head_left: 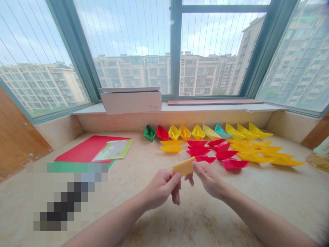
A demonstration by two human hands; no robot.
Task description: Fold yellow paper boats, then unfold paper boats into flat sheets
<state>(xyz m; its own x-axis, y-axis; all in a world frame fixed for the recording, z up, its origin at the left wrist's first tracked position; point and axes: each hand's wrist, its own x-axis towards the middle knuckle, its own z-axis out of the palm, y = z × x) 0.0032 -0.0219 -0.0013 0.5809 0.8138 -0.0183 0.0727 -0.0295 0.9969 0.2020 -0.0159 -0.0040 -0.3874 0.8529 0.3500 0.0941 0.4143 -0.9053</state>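
Observation:
A small folded piece of yellow paper (184,166) is held up above the stone counter, between both hands. My left hand (166,185) pinches its lower left end, thumb on top. At the right end, my right hand (205,175) grips it between thumb and fingers. Just beyond the hands lie red paper boats (235,163), and yellow paper boats (254,157) spread farther right. A row along the back includes a green paper boat (149,133), a red one, several yellow ones and a turquoise paper boat (221,131).
Red paper sheets (82,148) lie at left, with a clear packet (113,150) on them and green paper beneath. A blurred-out patch (64,202) covers something dark in front. A white box (131,102) rests on the window ledge beside a flat board (216,102).

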